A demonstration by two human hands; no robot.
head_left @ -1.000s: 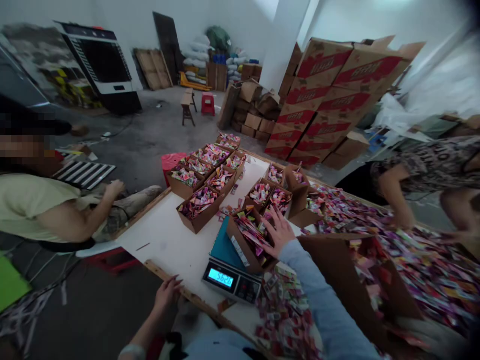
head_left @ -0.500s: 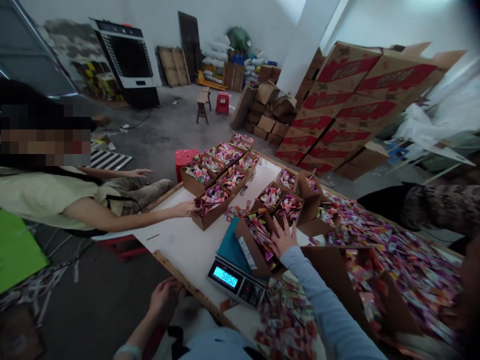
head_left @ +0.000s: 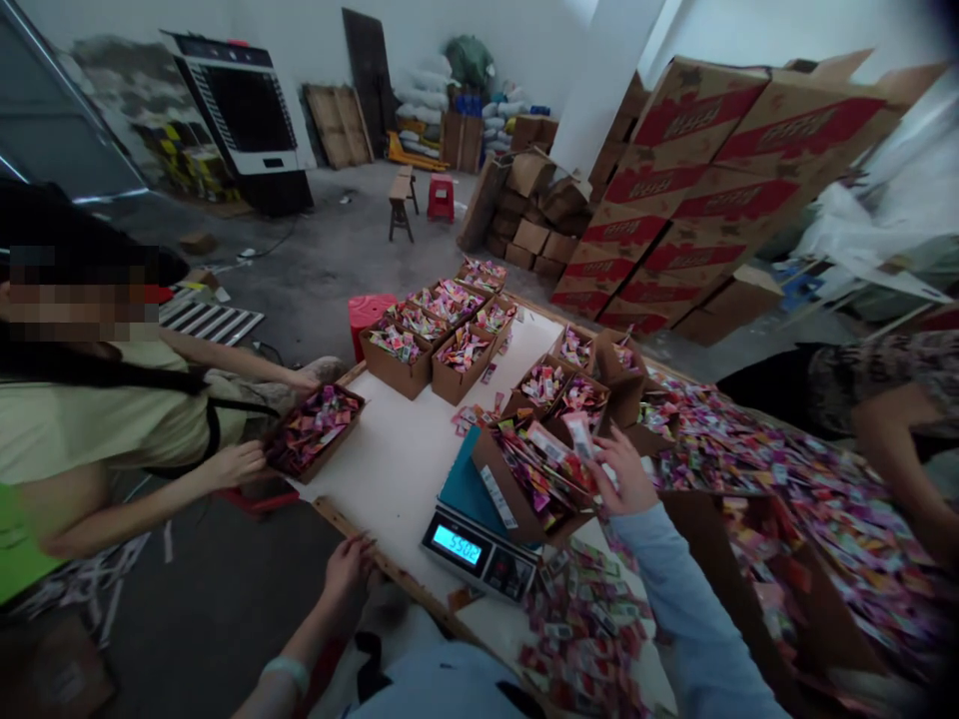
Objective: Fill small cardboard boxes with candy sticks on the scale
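Note:
A cardboard box of colourful sachets [head_left: 535, 474] stands on a teal-topped digital scale [head_left: 479, 559] with a lit display. Over its right side my right hand [head_left: 625, 474] pinches a pale pink sachet [head_left: 579, 435]. My left hand [head_left: 349, 567] rests at the wooden table edge, its fingers curled; whether anything is in them is hidden. Loose sachets [head_left: 588, 619] lie right of the scale, and a larger open box of sachets [head_left: 771, 569] stands further right.
At the left a person holds a filled box [head_left: 319, 431] over the table edge. More filled boxes [head_left: 397, 355] stand at the table's far end. A sachet pile [head_left: 809, 489] covers the right side, near another person's arm. Printed cartons [head_left: 674, 200] are stacked behind.
My right hand has lifted from the box and moved right, now with a sachet. The person at the left has pulled a filled box off the group towards their body. The display reading has dropped.

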